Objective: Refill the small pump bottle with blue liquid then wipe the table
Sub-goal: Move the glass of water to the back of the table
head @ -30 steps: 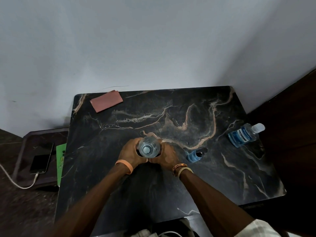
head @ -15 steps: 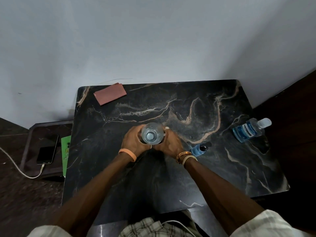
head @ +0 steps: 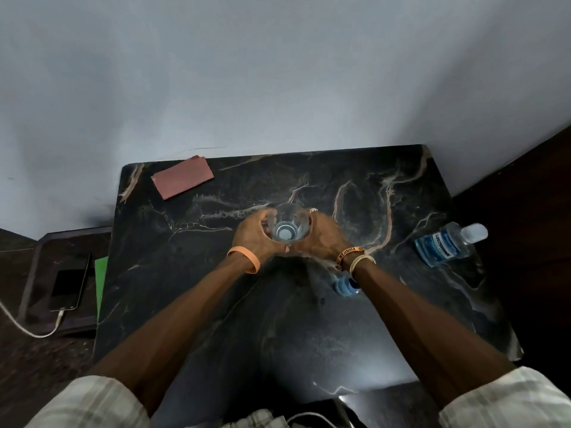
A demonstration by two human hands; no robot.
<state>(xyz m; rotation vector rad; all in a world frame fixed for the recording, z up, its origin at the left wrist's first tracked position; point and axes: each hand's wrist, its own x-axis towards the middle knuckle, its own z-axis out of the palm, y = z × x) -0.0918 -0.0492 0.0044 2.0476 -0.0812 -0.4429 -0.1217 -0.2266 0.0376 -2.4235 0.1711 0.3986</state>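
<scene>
Pump bottle (head: pixel 343 285): small, blue, on worktop (head: pixel 185 273) beside right wrist, partly hidden. Judged light, smooth plastic, tippy; grip round body. Left hand (head: pixel 251 239), right hand (head: pixel 324 239) both clasp clear glass (head: pixel 289 227).

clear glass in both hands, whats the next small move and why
Probably free the right hand and reach for the small blue bottle beside that wrist: the left hand grips the clear glass too, and the mouthwash bottle lies untouched.
</scene>
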